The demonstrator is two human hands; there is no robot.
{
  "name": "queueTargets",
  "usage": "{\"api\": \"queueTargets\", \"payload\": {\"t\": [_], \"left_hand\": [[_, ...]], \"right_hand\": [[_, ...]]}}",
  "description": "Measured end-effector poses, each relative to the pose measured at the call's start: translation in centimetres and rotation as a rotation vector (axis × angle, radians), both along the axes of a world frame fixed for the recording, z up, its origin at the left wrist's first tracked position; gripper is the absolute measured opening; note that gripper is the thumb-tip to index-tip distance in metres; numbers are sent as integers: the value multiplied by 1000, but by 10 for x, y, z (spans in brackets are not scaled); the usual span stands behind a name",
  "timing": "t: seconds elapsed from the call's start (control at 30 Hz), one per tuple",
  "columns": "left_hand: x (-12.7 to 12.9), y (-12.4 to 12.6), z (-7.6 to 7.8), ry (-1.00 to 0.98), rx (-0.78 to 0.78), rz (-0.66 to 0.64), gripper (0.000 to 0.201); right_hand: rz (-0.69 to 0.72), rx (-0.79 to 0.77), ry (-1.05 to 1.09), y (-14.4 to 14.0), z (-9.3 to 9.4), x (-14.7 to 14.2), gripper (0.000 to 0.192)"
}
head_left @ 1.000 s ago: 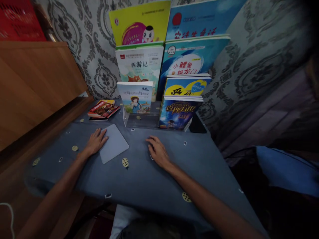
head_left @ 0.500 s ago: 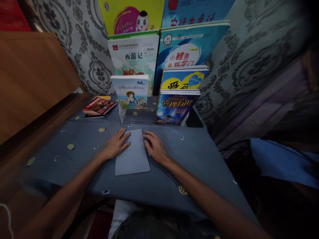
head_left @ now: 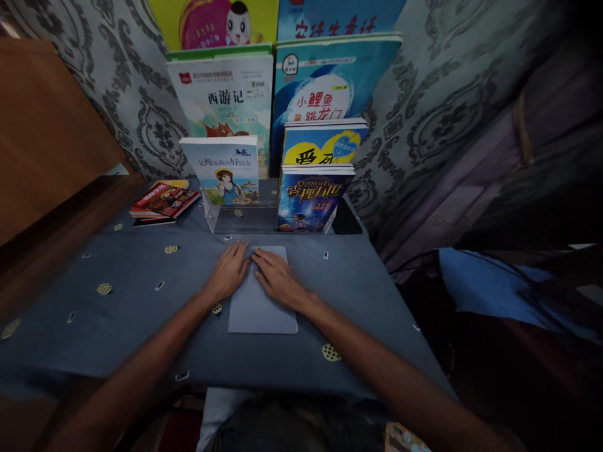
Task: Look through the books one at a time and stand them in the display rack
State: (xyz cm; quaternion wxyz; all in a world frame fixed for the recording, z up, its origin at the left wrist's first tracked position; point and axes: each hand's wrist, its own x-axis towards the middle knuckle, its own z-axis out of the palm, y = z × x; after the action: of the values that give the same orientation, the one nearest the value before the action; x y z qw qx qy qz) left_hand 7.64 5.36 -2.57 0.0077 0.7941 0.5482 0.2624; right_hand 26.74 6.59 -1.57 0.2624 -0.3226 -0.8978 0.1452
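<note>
A thin, plain grey-blue booklet point(head_left: 262, 317) with rounded corners lies flat on the cloth-covered table in front of me. My left hand point(head_left: 229, 271) lies flat along its upper left edge, fingers pointing away from me. Across the booklet's upper part rests my right hand point(head_left: 277, 276), its fingers stretched toward the left hand. The fingertips of both hands nearly meet near the top left corner, which they cover. Neither hand grips anything.
Behind the booklet, a clear acrylic stand point(head_left: 240, 223) holds several upright children's books, among them a dark blue one point(head_left: 308, 201) and a pale blue one point(head_left: 226, 176). A small pile of books point(head_left: 162, 201) lies left. A black flat object point(head_left: 347, 220) sits right of the stand.
My right hand has moved left from beside the booklet onto its upper part, close to my left hand. The booklet appears straighter, and the whole view has shifted.
</note>
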Motion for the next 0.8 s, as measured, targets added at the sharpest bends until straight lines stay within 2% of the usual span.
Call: {"api": "queueTargets", "payload": {"t": [0.13,0.33,0.6,0.8], "left_hand": [[0,-4,4,18,12,43,37],[2,-5,6,26,-22,60,40],[0,-4,7,88,16,22,38],[-1,-2,10,136,-15,-19,43]], "right_hand": [[-37,-62,-160,-2,5,3,52],[-124,-90,-218,4,8,25,57],[-102,-96,-220,9,9,39,55],[-55,-107,-162,19,4,47,48]]}}
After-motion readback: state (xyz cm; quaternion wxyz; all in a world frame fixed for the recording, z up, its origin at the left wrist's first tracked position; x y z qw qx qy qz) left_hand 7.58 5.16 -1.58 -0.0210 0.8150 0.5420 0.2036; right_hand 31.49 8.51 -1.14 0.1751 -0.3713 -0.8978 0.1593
